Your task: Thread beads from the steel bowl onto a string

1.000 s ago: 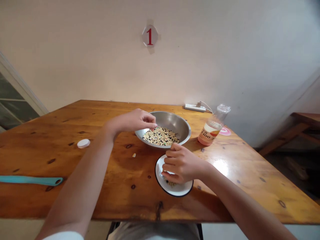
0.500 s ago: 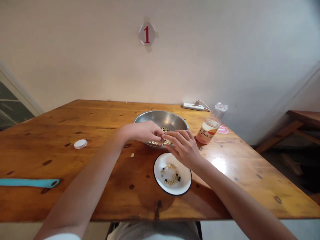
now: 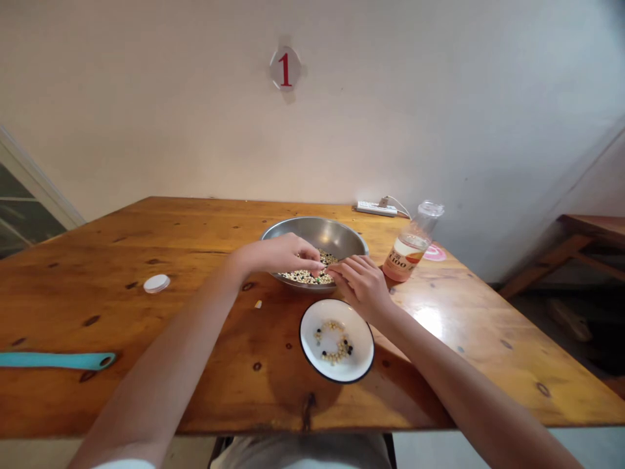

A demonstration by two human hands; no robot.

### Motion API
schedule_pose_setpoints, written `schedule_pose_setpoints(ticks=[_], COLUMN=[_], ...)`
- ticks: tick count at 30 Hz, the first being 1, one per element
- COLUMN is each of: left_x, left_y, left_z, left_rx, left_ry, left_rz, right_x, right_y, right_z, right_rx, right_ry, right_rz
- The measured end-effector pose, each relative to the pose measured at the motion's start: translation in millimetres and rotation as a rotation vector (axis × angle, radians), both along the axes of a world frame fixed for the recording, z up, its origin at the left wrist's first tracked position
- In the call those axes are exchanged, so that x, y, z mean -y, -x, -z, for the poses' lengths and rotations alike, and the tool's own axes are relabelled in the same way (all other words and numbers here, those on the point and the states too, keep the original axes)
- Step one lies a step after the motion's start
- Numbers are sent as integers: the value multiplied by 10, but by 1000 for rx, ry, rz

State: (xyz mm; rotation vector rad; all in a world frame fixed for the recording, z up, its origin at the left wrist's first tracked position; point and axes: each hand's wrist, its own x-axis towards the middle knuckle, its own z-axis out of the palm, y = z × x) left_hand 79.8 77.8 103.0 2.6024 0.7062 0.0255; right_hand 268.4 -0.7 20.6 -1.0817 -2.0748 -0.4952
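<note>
A steel bowl (image 3: 342, 241) holds many small cream and black bead-like pieces (image 3: 305, 277). Over its near side my left hand (image 3: 293, 254) is closed in a pinch, thumb and forefinger pointing right. My right hand (image 3: 361, 280) meets it almost tip to tip at the bowl's near right rim, its fingers pressed together. Whatever the two pinches hold is too small to make out. Just below, a white dish (image 3: 311, 355) with a dark rim carries a loose ring of similar cream and black pieces (image 3: 336, 355).
A tilted-looking clear bottle (image 3: 407, 251) of pink liquid stands right of the bowl, near a pink round mat (image 3: 434, 253). A power strip (image 3: 375, 208) lies behind. On the left are a white cap (image 3: 157, 283), a small pale scrap (image 3: 258, 304) and a turquoise handle (image 3: 58, 360).
The fingertips of my two hands have drawn slightly apart, and my left fingers have opened a little. More of the pieces in the bowl show. The dish stays where it was.
</note>
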Motion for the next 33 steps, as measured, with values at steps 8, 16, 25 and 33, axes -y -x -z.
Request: schedule_pose_setpoints(ticks=[8, 16, 25, 33], left_x=[-194, -186, -192, -187], left_y=[-186, -221, -219, -198], left_z=[395, 492, 487, 473], left_rx=[-64, -292, -317, -307], left_ry=[-62, -48, -5, 52], left_rz=[-221, -228, -203, -150], right_x=[-42, -22, -19, -9], right_y=[-39, 4, -2, 7], right_z=[80, 87, 88, 69], right_rx=[-70, -15, -6, 19], right_ry=[23, 27, 37, 56], right_rz=[-16, -1, 17, 19])
